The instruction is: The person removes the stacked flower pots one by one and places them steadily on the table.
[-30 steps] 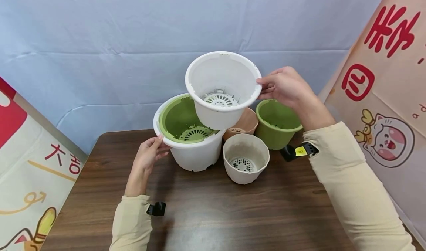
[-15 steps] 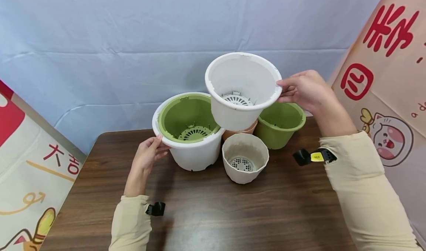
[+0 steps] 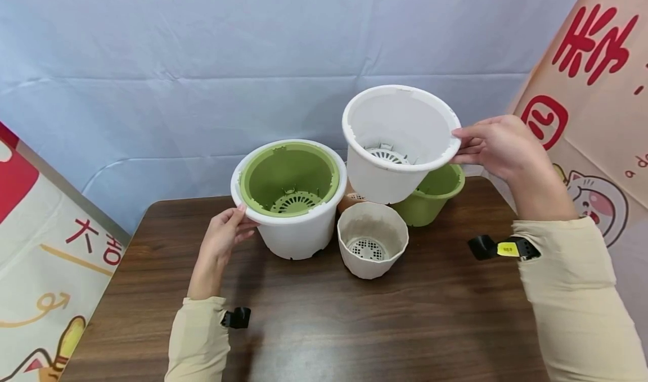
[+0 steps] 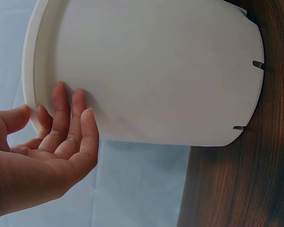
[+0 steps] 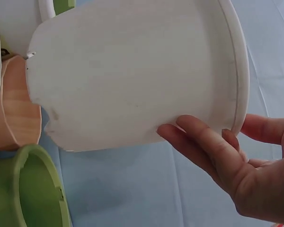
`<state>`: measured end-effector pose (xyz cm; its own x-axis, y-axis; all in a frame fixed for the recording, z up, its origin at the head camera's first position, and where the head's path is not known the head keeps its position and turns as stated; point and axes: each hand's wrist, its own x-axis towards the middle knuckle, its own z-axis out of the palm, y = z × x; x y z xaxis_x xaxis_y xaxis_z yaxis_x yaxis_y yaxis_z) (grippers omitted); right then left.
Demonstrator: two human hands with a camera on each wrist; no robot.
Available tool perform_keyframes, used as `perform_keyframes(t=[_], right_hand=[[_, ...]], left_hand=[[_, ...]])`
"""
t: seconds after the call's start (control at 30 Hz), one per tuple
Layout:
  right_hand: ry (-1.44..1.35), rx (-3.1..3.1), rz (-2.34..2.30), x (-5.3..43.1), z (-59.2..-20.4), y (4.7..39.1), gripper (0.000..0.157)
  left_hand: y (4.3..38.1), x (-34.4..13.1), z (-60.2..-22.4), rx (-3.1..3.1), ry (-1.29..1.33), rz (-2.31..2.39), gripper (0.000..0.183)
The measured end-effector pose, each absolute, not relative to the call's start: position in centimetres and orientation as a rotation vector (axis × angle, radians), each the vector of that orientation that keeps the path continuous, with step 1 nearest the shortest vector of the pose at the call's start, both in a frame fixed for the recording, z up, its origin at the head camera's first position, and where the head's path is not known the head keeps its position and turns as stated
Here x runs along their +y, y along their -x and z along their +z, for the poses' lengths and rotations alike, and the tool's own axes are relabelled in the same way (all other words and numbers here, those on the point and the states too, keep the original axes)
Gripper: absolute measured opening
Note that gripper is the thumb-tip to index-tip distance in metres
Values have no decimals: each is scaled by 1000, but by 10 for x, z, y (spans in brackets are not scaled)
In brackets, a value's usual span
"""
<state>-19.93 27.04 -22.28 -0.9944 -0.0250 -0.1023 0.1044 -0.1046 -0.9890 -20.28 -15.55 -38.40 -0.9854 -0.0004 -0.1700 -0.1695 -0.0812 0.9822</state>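
With the right hand [image 3: 506, 145], pinching the smaller white pot [image 3: 405, 129] by its rim and holding it in the air above the table [image 3: 314, 326]. With the left hand [image 3: 223, 238], gripping the rim of the bigger white pot [image 3: 298, 240], standing just beside a cream pot [image 3: 372, 264] and containing a green pot [image 3: 275, 179].

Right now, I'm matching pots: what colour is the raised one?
White; the raised pot shows best in head view.

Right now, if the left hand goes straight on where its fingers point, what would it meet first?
Probably the side of the larger white pot, whose rim the left hand pinches; whether its other fingertips touch that side is unclear.
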Motion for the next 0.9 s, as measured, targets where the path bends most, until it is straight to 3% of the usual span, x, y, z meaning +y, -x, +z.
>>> perform_keyframes(t=[0.9], right_hand=[[-178,2066,-2248,334,-243,161,26]], left_hand=[[202,-158,-381,2036,205,2216,27]])
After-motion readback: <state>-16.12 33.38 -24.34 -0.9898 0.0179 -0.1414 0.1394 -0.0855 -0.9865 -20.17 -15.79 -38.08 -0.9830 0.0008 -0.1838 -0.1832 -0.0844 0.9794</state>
